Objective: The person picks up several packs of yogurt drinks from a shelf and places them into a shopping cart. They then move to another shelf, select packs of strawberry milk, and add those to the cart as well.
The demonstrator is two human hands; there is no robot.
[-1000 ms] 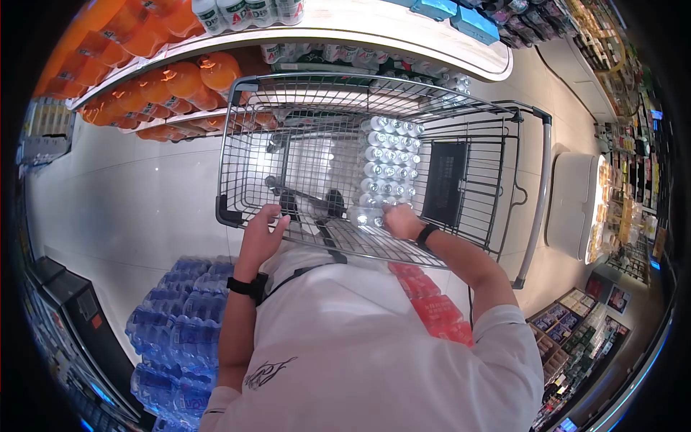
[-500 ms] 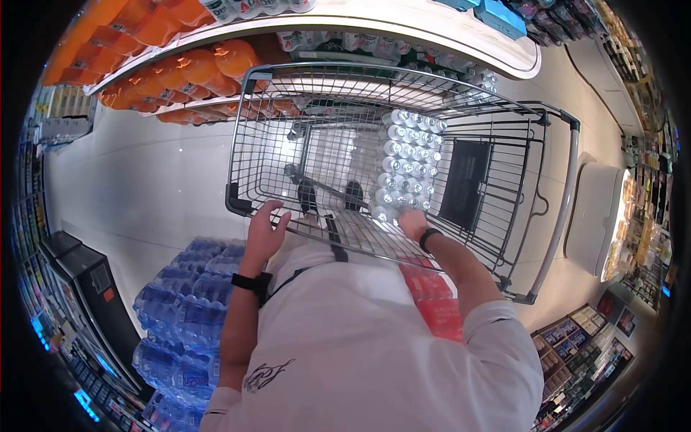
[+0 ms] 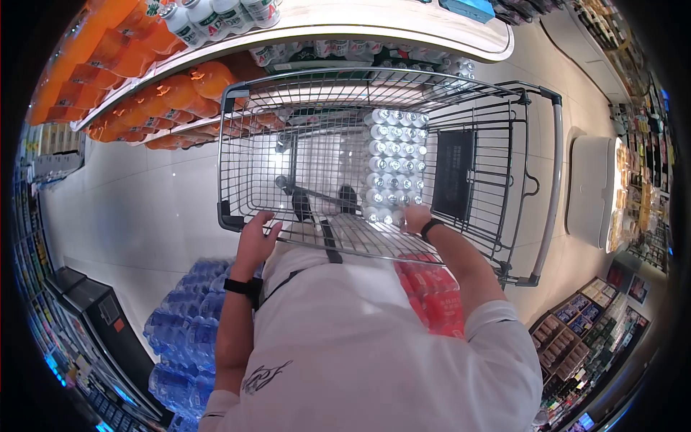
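Observation:
A metal shopping cart (image 3: 497,252) stands across in front of my body. Inside it, toward the handle end, is a long block of small white bottles with silver foil tops (image 3: 396,147), packed in rows. My right hand (image 3: 417,218), with a black wristband, reaches over the near rim. Its fingers are curled at the near end of the bottle block; the fingertips are partly hidden. My left hand (image 3: 255,239), with a black band on its wrist, is at the near rim by the far-left corner. Its thumb and fingers are apart, holding nothing.
Shelves (image 3: 345,36) beyond the cart carry orange drink bottles (image 3: 144,93) and white bottles (image 3: 223,18). Blue-wrapped water bottles (image 3: 183,331) are stacked at my left, a red-wrapped pack (image 3: 432,295) by my right side. A white bin-like fixture (image 3: 592,191) stands past the cart handle.
The view has shifted slightly, so the cart and bottles sit a little farther left. My right hand stays at the near end of the bottles; my left stays by the rim.

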